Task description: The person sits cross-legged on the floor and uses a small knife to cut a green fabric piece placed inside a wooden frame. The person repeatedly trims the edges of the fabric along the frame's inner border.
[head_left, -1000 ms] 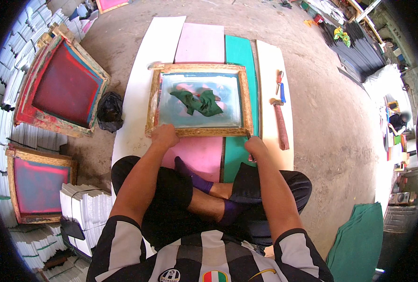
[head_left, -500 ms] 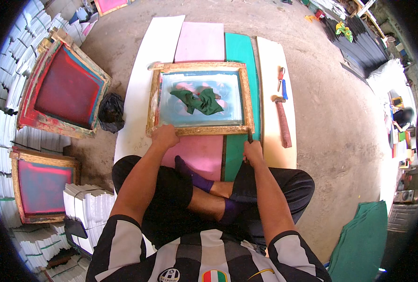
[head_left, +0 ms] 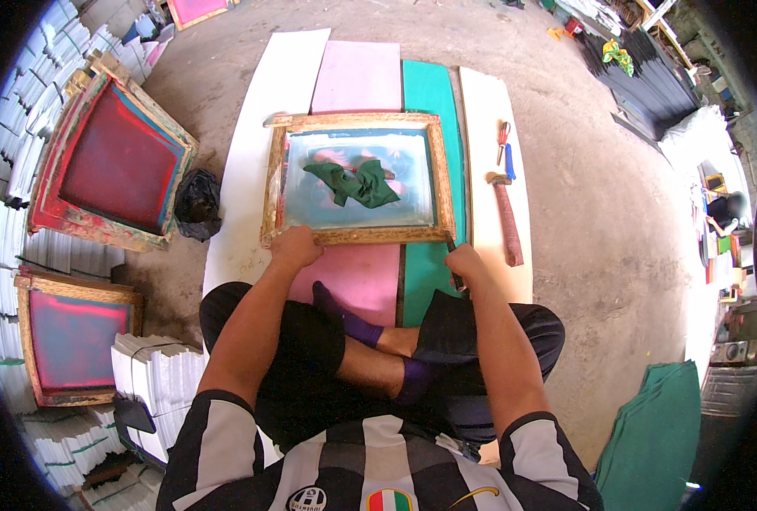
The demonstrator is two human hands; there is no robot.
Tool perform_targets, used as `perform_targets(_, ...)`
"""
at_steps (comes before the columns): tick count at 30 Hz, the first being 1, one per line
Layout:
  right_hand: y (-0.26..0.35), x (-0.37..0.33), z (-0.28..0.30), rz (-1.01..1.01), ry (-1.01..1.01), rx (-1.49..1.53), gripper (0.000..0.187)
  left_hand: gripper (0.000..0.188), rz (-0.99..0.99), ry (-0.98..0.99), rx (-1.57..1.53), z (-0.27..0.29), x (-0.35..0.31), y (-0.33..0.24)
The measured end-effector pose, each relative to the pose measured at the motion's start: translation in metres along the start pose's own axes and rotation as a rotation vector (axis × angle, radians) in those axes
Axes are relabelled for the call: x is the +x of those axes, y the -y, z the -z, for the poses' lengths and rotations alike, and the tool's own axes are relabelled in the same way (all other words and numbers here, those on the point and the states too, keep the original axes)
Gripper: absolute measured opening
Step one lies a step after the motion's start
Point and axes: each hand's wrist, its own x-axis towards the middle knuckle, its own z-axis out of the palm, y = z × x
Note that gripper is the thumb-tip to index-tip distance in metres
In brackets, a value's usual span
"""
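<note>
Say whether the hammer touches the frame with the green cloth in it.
Apart. The head view shows bare cream board between the hammer and the frame's right side.

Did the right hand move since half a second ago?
Yes. The right hand shifted rightward and slightly forward, nearer the hammer.

Toward twelve o'clock, rough wood is seen in the frame (head_left: 361,236), within which smooth, translucent mesh (head_left: 310,213) is stretched and matt green cloth (head_left: 365,189) is crumpled. Toward ten o'clock, glossy, creased plastic is shown by the black bag (head_left: 198,204); toward three, rough, matt concrete by the floor (head_left: 600,238); toward four, smooth, matt surfaces by green sheets (head_left: 651,434).
</note>
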Motion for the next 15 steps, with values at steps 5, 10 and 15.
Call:
perform_targets(5,0.019,-0.004,0.005,-0.089,0.131,0.028,0.021,0.047,-0.019,0.001,-0.011,-0.004,0.004,0.009)
perform_targets(10,0.05,-0.017,0.024,-0.282,0.222,0.054,0.026,0.044,-0.045,-0.017,-0.075,-0.002,0.005,0.005)
perform_targets(15,0.078,-0.018,0.052,-0.394,0.347,-0.079,0.046,0.042,-0.077,-0.018,-0.083,0.001,0.004,0.004)
